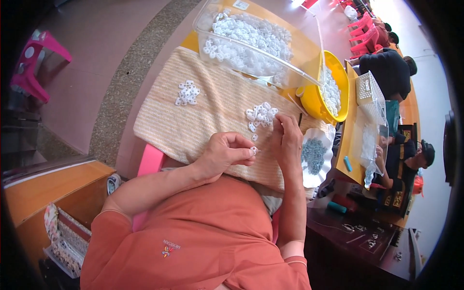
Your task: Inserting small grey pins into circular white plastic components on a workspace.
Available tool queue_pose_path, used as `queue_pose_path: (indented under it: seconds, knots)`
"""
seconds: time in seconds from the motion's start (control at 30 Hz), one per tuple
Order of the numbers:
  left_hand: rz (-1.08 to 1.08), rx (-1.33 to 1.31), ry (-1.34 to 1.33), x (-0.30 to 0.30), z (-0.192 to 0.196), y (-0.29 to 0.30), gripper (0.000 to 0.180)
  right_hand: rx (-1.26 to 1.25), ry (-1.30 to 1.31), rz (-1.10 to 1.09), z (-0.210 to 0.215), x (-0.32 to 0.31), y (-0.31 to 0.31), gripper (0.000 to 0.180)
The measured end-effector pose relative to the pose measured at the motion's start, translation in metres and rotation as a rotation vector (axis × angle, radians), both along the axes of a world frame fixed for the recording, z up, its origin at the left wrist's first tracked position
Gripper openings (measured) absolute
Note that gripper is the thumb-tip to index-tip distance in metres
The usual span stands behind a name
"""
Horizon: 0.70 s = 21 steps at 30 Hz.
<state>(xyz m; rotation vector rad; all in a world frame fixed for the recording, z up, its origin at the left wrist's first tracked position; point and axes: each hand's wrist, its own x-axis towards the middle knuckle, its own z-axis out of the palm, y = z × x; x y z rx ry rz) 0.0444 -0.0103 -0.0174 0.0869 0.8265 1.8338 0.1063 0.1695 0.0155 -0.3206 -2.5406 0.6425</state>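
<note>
My left hand [224,149] is closed in a pinch on a small white plastic piece [254,150], with a thin pale tip sticking out toward the right. My right hand [289,139] is at the right edge of a loose pile of white plastic pieces [261,115]. Its thumb and fingers are drawn together; whatever is between them is too small to make out. A second, smaller pile of white pieces [187,93] lies farther left on the striped cloth [166,123]. Beside my right forearm stands a white wavy-rimmed dish [311,182] holding many small grey-blue translucent pieces [313,155].
A clear plastic bin [205,29] full of white pieces stands at the table's far side. To its right is a yellow basin [344,92] with more. People [389,72] sit along another table [349,140] at right. A pink stool [36,65] stands at far left.
</note>
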Motion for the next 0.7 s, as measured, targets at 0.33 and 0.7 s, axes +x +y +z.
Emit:
queue_pose_path:
  seconds: [0.33,0.7]
  knots:
    - [-0.014,-0.026,0.02,-0.002,0.0,0.001,0.013,-0.867,0.046,-0.172,-0.009,0.031,-0.005,0.013]
    - [-0.005,-0.028,0.044,-0.002,-0.004,0.005,0.012,-1.189,0.097,-0.211,-0.01,0.045,-0.01,0.016]
